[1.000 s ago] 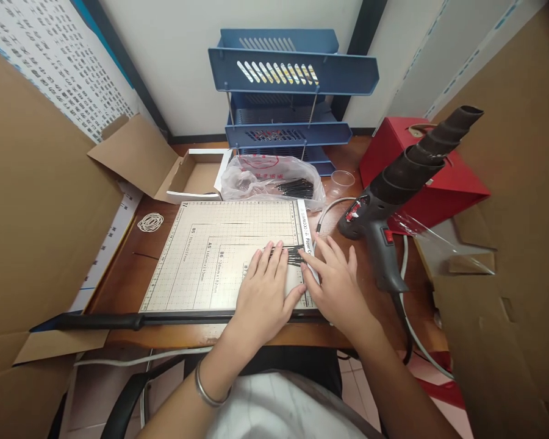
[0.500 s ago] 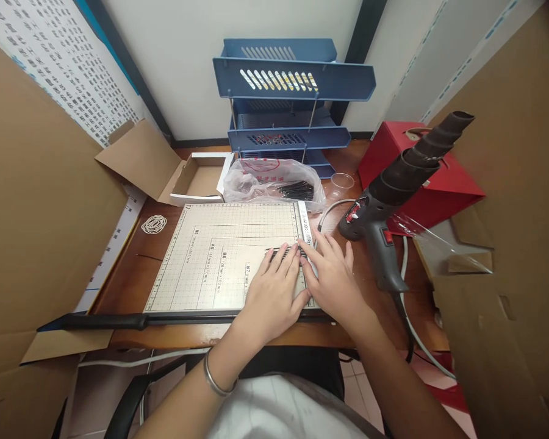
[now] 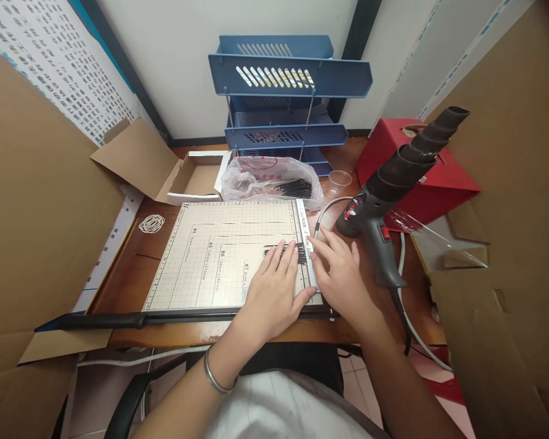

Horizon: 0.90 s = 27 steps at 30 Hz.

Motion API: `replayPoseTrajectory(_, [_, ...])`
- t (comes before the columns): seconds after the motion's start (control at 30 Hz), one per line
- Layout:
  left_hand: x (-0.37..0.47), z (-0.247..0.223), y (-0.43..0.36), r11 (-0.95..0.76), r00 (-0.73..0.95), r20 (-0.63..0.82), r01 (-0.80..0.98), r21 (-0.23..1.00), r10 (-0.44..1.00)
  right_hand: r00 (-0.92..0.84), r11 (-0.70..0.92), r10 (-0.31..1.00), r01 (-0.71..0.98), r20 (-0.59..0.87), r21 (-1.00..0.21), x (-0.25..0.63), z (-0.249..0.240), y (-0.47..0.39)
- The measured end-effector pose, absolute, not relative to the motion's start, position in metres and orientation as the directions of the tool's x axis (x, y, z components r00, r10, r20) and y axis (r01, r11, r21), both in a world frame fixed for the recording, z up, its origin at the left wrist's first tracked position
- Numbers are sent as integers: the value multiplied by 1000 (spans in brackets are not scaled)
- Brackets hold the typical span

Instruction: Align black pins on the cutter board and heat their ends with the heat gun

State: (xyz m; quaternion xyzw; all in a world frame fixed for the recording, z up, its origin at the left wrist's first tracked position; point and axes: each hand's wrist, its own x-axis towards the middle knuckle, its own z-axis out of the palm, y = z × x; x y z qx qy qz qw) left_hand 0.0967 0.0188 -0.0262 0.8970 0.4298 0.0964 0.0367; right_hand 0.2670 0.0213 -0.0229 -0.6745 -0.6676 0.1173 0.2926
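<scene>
A cream paper cutter board [image 3: 178, 262] with printed size grids lies on the brown table. Several thin black pieces [image 3: 302, 253] lie on its right part, by the white ruler edge [image 3: 307, 235]. My left hand [image 3: 274, 286] rests flat over these pieces, fingers stretched forward, partly covering them. Just right of it, my right hand [image 3: 341, 274] is at the ruler edge, its fingers apart and nothing visible in them. The cutter's black handle [image 3: 105, 321] lies along the front edge at the left.
Behind the board are an open cardboard box [image 3: 201, 174], a plastic bag [image 3: 242, 183] with black pieces, a clear cup [image 3: 339, 180] and blue trays [image 3: 293, 78]. A heat gun [image 3: 384, 195] and red box [image 3: 452, 183] stand right; a coiled white cord [image 3: 152, 224] lies left.
My right hand has shifted right, away from my left hand, and more of the black pieces shows. My left hand stays on them. The view has shifted slightly.
</scene>
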Motion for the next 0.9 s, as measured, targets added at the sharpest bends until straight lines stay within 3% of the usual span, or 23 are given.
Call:
replayPoseTrajectory(0.17, [90,-17,26,-629,612,148,761,157,777,59,103,966,807,253,-582,265,-20,13])
replayPoseTrajectory(0.3, [86,-1,49,-537,507,189,822,190,841,18,175,950,797,312,-578,259,-20,4])
replayPoseTrajectory(0.53, [102,14,83,-524,529,68,800,290,846,84,97,957,807,277,-582,250,-28,9])
replayPoseTrajectory(0.9, [96,7,82,-553,561,92,750,363,823,114,78,954,796,276,-600,245,-33,13])
